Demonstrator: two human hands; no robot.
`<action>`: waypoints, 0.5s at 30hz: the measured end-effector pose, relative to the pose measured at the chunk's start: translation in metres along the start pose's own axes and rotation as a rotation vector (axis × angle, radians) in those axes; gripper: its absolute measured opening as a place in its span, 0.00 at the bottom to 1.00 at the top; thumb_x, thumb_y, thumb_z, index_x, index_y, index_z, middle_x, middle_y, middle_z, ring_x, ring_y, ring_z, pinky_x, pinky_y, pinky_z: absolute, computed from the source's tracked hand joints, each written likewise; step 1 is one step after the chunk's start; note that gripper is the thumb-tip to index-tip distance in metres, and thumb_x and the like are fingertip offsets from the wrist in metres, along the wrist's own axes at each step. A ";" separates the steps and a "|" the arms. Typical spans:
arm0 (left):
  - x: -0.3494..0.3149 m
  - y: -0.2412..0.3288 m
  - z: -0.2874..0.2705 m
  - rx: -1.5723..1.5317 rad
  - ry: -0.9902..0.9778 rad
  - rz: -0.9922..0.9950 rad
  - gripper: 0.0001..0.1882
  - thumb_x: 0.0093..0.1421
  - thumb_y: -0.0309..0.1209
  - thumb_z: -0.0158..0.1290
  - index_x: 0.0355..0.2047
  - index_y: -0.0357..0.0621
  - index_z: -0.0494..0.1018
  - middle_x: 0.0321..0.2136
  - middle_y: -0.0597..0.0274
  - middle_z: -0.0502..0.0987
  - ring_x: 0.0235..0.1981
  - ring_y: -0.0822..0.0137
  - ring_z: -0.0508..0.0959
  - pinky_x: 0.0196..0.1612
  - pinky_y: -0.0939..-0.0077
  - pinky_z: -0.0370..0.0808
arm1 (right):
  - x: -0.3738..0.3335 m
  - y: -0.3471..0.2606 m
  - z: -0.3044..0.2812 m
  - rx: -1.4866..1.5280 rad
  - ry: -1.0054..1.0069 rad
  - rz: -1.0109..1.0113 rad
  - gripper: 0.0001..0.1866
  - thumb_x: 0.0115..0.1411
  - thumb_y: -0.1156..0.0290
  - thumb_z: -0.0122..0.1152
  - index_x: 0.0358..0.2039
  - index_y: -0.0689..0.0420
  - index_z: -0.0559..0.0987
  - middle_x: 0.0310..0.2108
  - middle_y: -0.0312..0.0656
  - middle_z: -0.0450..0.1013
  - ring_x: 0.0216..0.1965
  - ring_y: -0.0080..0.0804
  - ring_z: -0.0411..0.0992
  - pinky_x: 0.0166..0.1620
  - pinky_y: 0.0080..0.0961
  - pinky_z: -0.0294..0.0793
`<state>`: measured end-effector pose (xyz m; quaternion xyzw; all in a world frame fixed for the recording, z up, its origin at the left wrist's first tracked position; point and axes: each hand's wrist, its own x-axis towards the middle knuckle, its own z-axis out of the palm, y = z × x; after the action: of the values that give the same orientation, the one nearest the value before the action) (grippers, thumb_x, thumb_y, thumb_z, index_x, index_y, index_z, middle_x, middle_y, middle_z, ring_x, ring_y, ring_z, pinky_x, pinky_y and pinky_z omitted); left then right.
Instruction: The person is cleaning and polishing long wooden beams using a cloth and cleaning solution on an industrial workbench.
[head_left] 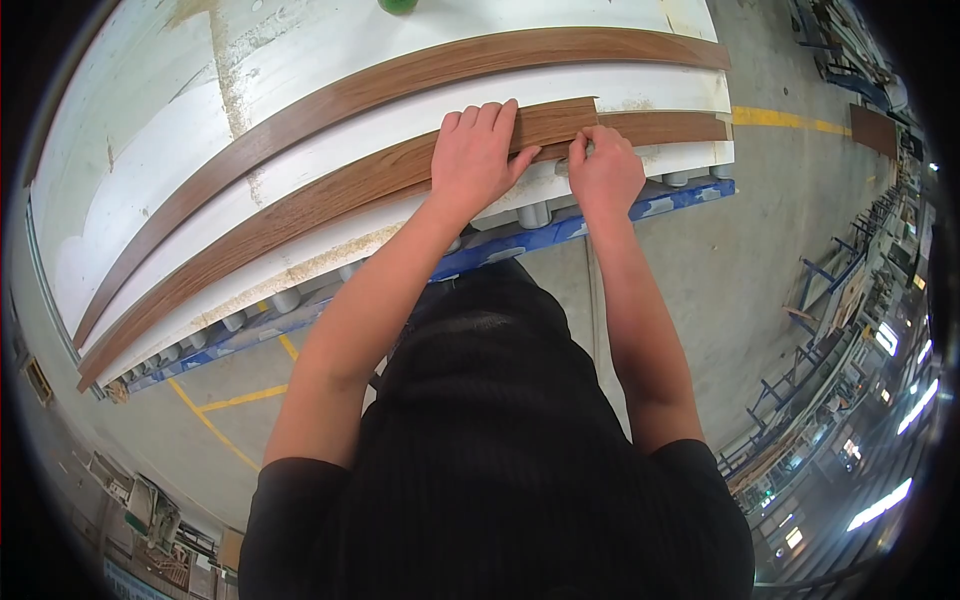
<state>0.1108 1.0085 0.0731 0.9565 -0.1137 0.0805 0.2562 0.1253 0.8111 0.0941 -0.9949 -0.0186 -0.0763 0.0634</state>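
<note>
Two brown wood-grain strips lie one over the other along the near side of the white board. My left hand rests flat on the upper strip, fingers stretched across it and thumb apart toward the near edge. By that strip's right end my right hand is closed in a pinch, thumb against forefinger. Whatever is between those fingertips is too small to make out. The lower strip shows to the right beyond the upper one's end. Farther off lies a separate brown strip, roughly parallel to these.
The white board, dusted with sawdust, sits on a roller conveyor with a blue rail. At the far edge is a green object. Yellow lines mark the grey floor; metal racks stand at right.
</note>
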 end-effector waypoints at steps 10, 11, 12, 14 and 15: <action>-0.001 -0.001 0.000 -0.004 -0.008 -0.004 0.34 0.61 0.51 0.66 0.59 0.40 0.74 0.44 0.59 0.79 0.44 0.60 0.77 0.50 0.62 0.70 | 0.011 -0.010 0.001 -0.107 -0.119 -0.004 0.06 0.59 0.65 0.68 0.30 0.50 0.79 0.32 0.38 0.80 0.40 0.44 0.79 0.43 0.45 0.75; -0.002 -0.002 0.000 -0.002 -0.005 -0.004 0.34 0.61 0.51 0.66 0.59 0.41 0.74 0.44 0.59 0.79 0.44 0.60 0.77 0.50 0.62 0.70 | 0.011 -0.010 0.002 -0.120 -0.125 -0.018 0.07 0.59 0.65 0.68 0.30 0.50 0.78 0.32 0.38 0.80 0.40 0.44 0.79 0.43 0.46 0.75; -0.002 -0.002 0.000 -0.003 -0.003 -0.006 0.34 0.61 0.51 0.66 0.59 0.41 0.74 0.44 0.59 0.79 0.44 0.60 0.77 0.50 0.62 0.70 | 0.011 -0.010 0.004 -0.133 -0.132 -0.032 0.07 0.59 0.65 0.68 0.30 0.50 0.78 0.32 0.39 0.79 0.40 0.43 0.79 0.43 0.46 0.75; -0.003 -0.003 0.000 -0.022 -0.001 -0.007 0.34 0.61 0.51 0.66 0.60 0.41 0.74 0.44 0.59 0.79 0.45 0.59 0.77 0.50 0.62 0.70 | 0.010 -0.003 0.004 -0.107 -0.133 -0.073 0.08 0.59 0.65 0.68 0.31 0.51 0.78 0.33 0.40 0.79 0.40 0.44 0.79 0.43 0.46 0.75; -0.002 -0.003 -0.001 -0.021 0.002 -0.010 0.34 0.61 0.51 0.66 0.60 0.41 0.74 0.44 0.59 0.79 0.45 0.59 0.77 0.50 0.62 0.70 | 0.011 0.002 0.004 -0.081 -0.132 -0.112 0.08 0.59 0.64 0.68 0.33 0.51 0.78 0.34 0.41 0.79 0.39 0.45 0.79 0.43 0.46 0.76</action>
<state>0.1093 1.0115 0.0721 0.9543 -0.1093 0.0790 0.2665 0.1368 0.8103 0.0916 -0.9969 -0.0752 -0.0147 0.0175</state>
